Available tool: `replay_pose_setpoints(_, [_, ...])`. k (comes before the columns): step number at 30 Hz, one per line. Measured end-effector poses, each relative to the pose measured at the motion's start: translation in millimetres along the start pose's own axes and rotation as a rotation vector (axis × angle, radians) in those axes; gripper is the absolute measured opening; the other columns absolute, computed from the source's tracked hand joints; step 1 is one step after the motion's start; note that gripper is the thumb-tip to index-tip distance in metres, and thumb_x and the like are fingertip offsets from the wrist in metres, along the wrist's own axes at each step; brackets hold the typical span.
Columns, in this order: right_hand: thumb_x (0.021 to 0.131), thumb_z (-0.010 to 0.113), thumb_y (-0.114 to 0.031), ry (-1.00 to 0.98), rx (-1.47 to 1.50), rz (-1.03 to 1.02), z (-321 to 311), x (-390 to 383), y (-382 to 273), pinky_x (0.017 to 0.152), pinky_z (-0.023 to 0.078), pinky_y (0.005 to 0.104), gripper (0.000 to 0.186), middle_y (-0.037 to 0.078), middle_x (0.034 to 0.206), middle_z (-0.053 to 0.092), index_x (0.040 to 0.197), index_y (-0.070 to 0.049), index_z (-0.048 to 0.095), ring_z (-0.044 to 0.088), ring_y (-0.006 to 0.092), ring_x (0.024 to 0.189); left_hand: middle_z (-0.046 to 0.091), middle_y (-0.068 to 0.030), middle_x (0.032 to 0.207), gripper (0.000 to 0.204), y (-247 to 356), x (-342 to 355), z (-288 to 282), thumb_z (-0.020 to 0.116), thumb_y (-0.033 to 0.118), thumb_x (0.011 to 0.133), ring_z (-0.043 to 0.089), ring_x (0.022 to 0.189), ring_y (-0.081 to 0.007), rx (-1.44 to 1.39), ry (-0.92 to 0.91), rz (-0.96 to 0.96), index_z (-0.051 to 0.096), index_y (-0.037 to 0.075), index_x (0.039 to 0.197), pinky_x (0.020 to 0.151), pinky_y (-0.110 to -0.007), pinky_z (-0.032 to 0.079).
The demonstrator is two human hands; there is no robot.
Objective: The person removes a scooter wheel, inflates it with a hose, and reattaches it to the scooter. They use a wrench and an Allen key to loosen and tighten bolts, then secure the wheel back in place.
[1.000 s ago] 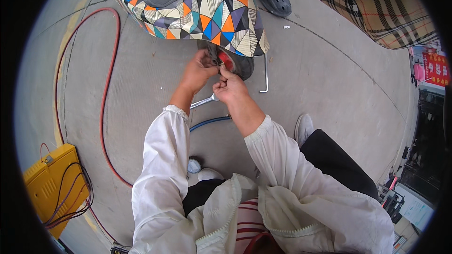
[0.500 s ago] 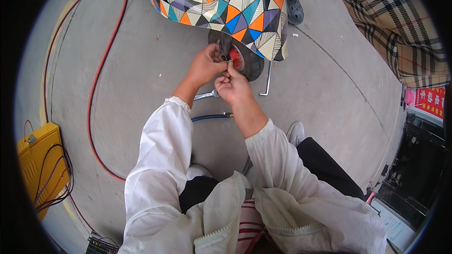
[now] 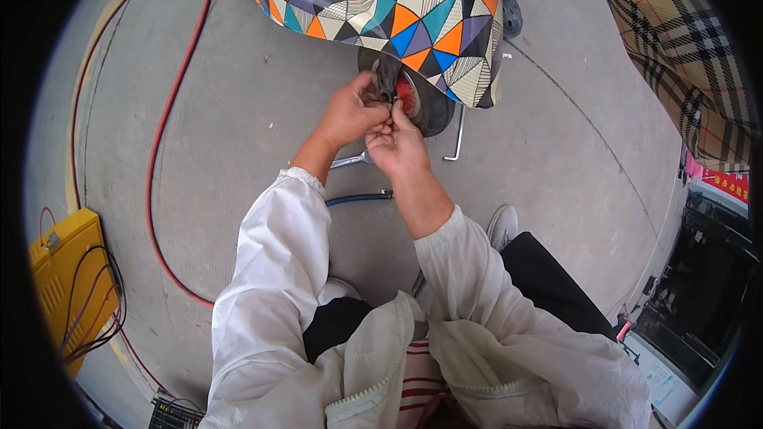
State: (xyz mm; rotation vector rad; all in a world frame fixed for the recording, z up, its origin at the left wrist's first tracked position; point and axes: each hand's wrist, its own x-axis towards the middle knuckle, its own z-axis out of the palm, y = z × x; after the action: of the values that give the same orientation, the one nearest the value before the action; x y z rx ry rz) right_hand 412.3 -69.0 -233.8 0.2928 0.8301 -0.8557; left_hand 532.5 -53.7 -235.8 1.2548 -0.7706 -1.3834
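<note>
Left hand point(image 3: 355, 115) at strut point(image 3: 388, 74), end downward

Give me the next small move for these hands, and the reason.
I'd likely steady the left hand at the dark fork and let the right hand twist gently at its lower end: both hands meet there, beside the red hub, while the wrench lies on the ground.

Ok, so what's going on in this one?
The person's left hand and right hand are both working at the wheel under a patterned vehicle. Their fingertips come close together by a dark part beside the red hub; anything pinched there is too small to make out. A wrench and a blue hose lie on the ground between the forearms, neither in hand.
</note>
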Motion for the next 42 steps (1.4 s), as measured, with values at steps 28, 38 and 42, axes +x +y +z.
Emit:
replay_pose_setpoints(28, [0.069,0.079,-0.022,-0.337,-1.709,-0.905,26,-37,-93,0.078,0.051,0.0387,0.048,0.021,0.096,0.068,0.106,0.003,0.059,0.067,0.034,0.09,0.068,-0.012,0.1,0.046,-7,-6,50,0.069,0.004,0.083,0.065,0.093,-0.0147,0.206,0.409,0.062,0.05,-0.009,0.122,0.082,-0.028,0.052])
replay_pose_setpoints(38, [0.076,0.074,-0.025,-0.495,-2.0,-0.669,55,-47,-114,0.07,0.05,0.0341,0.034,0.014,0.08,0.068,0.091,0.004,0.066,0.064,0.0245,0.072,0.064,-0.0085,0.095,0.046,-40,-8,66,0.065,-0.001,0.086,0.062,0.08,-0.0134,-0.222,0.513,0.163,0.047,-0.01,0.127,0.072,-0.025,0.052])
replay_pose_setpoints(42, [0.078,0.073,-0.023,-0.532,-1.974,-0.68,47,-37,-119,0.069,0.05,0.0327,0.032,0.012,0.079,0.068,0.092,0.004,0.065,0.063,0.018,0.07,0.063,-0.0077,0.094,0.043,-32,-9,77,0.063,-0.001,0.088,0.061,0.079,-0.0126,-0.438,0.573,0.097,0.047,-0.01,0.127,0.071,-0.025,0.052])
